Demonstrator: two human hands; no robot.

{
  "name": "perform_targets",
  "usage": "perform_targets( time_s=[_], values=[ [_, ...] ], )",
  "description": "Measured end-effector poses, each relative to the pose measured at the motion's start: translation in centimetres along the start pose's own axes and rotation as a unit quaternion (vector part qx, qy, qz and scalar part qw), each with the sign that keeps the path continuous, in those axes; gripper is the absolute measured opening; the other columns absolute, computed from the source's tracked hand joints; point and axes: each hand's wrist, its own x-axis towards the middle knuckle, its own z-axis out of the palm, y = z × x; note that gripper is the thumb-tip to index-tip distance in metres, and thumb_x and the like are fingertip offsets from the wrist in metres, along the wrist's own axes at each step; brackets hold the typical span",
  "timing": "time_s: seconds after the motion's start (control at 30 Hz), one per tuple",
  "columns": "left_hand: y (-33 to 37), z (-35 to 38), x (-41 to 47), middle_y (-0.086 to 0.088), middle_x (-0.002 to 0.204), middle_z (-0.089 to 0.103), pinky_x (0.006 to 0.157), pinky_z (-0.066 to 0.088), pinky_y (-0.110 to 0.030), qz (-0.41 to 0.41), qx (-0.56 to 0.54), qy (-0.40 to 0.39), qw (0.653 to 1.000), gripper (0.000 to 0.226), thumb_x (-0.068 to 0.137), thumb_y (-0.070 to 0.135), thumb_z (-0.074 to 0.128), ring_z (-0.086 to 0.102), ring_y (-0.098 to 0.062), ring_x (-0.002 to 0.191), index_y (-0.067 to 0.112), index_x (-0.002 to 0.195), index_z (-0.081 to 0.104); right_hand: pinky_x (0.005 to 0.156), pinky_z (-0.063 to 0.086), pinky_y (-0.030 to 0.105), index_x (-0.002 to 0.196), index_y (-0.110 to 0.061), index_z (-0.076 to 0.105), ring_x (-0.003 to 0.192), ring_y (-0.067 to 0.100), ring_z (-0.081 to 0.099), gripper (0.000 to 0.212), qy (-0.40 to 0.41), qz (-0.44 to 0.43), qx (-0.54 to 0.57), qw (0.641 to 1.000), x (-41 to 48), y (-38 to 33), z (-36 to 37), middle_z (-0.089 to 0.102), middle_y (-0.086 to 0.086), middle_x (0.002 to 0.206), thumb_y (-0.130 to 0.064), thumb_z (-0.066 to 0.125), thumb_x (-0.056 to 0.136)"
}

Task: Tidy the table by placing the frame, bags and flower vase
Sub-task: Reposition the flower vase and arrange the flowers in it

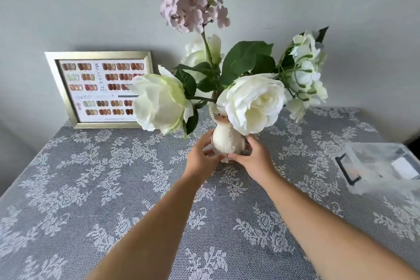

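Observation:
A white cat-shaped flower vase stands upright on the table, mid-back, holding large white roses and a tall lilac spray. My left hand wraps its left side and my right hand its right side, fingers around the base. A gold frame with a chart of nail colours leans against the wall at the back left; one rose hides its right edge. Clear plastic bags with a black handle lie in a pile at the right edge.
A grey cloth with white lace flowers covers the table. A plain grey wall rises directly behind it. The table's left edge drops away at the lower left.

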Motion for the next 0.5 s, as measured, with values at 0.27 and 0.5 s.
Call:
perform_targets(
  time_s=[0.27,0.5],
  values=[
    [0.1,0.1,2.7,0.001,0.122,0.061,0.079,0.057,-0.038,-0.009,-0.044,0.011,0.999,0.073,0.066,0.004,0.079,0.065,-0.015,0.099,0.036,0.125,0.05,0.081,0.042,0.01,0.132,-0.032,0.044,0.101,0.003,0.052,0.081,0.009,-0.008,0.0,1.0,2.6,-0.6,-0.4,0.057,-0.015,0.118,-0.026,0.083,0.062],
    [1.1,0.3,5.8,0.0,0.124,0.061,0.081,0.056,-0.035,-0.01,-0.014,0.016,1.0,0.078,0.068,0.009,0.078,0.064,-0.017,0.103,0.03,0.134,0.042,0.096,0.048,0.038,0.133,-0.031,0.043,0.11,0.015,0.056,0.082,-0.01,-0.007,0.027,1.0,6.2,-0.7,-0.6,0.06,-0.002,0.126,-0.021,0.082,0.062]
  ],
)
